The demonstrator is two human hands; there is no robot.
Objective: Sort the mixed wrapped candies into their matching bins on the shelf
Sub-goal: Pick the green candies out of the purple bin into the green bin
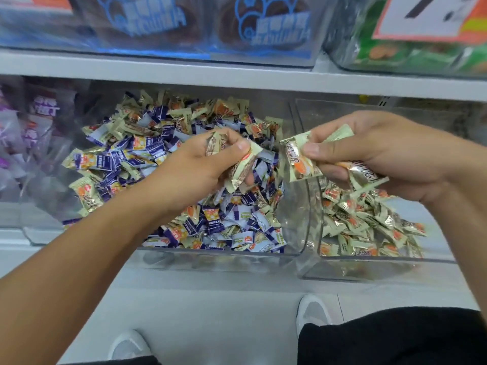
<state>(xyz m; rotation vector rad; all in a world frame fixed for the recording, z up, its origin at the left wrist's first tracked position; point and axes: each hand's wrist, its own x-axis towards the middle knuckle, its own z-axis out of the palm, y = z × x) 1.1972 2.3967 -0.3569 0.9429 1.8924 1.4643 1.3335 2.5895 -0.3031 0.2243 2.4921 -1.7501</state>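
Over the clear middle bin, heaped with mixed purple-and-white and cream wrappers, your left hand pinched a couple of cream candies, fingers curled round them. Your right hand gripped more cream candies above the right bin, which held only cream ones; their brown lettering was too blurred to read. Blue-printed packs sat on the white shelf above, beside an orange-edged price card. White shoes stood on pale floor.
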